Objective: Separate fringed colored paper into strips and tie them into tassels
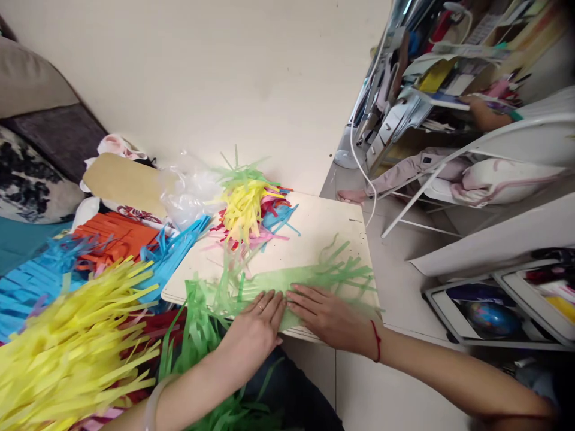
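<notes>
Both palms press on a sheet of light green tissue paper (287,276) with fringed ends, spread along the near edge of a small pale board table (314,233). My left hand (260,317) lies flat on it, fingers stretched out, a ring on one finger. Beside it, my right hand (317,308) also rests flat with its fingers extended, a red cord round the wrist. More green fringe (197,329) hangs off the table's left front corner. Farther back on the board sits a pile of yellow fringed paper (245,209) with green, red, pink and blue strips.
At left lie a big yellow fringe bundle (81,347), orange paper (114,239), blue strips (179,245) and clear plastic (191,194). Another person's leg (404,170) shows by a white folding chair (431,179) at right. A white cable (359,152) hangs near the wall.
</notes>
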Demonstrator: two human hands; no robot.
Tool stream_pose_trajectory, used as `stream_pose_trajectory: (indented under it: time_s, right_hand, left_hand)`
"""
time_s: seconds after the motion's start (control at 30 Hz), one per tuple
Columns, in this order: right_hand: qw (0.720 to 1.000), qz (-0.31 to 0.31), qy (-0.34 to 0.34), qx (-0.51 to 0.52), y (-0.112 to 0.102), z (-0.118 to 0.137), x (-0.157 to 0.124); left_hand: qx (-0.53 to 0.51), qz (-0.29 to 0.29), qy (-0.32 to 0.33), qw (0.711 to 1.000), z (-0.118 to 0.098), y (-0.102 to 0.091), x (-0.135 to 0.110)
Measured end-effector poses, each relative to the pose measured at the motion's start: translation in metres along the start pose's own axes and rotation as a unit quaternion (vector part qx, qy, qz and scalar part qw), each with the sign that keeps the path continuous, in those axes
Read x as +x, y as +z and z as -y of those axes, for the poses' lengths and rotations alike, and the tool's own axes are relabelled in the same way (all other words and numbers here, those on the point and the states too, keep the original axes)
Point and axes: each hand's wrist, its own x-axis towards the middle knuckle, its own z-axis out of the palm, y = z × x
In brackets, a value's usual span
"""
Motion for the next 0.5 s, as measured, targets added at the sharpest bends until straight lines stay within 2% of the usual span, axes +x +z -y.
stream_pose_trajectory:
  time_s: [0.13, 0.23, 0.33, 0.5]
  right_hand:
    - [0.989, 0.021, 0.040, 0.142, -0.014, -0.010, 0.006]
    - [0.958, 0.047, 0.161, 0.232, -0.020, -0.023, 0.019]
    - [0.931, 0.069, 0.258, 0.250, -0.021, -0.033, 0.030]
    - [0.919, 0.109, 0.283, 0.252, -0.025, -0.041, 0.043]
  left_hand:
    - [-0.164, -0.039, -0.032, 0.985, 0.016, 0.007, 0.005]
    - [-0.285, -0.031, -0.096, 0.953, 0.029, -0.002, 0.006]
    - [-0.341, 0.003, -0.152, 0.928, 0.041, -0.012, 0.011]
    - [-0.400, 0.018, -0.228, 0.888, 0.061, -0.008, 0.019]
